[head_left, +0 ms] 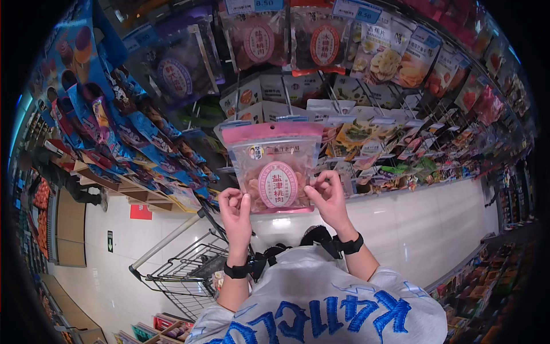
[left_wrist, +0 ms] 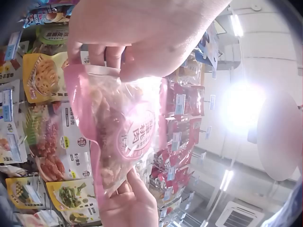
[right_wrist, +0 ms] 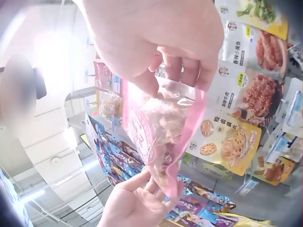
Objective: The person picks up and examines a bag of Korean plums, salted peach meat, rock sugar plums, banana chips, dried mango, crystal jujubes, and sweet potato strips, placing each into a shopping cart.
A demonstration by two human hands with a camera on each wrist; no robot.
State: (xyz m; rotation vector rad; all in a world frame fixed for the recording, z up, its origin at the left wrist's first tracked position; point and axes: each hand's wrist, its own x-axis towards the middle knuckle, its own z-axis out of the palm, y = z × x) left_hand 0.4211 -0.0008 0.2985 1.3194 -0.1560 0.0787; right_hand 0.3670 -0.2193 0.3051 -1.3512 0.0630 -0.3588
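Holding up the bag (head_left: 275,169) before hanging packs (head_left: 323,43), pinched at its 2 lower sides by left hand (head_left: 235,215) and right hand (head_left: 331,200); probably light, soft, slick, best gripped by edges.

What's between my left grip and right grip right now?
The clear snack bag with pink edges: the head view shows it spanning from the left grip to the right grip, held at its lower sides.

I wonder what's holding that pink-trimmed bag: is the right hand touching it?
Touching. Right wrist view: the right hand pinches the pink-trimmed bag at its edge.
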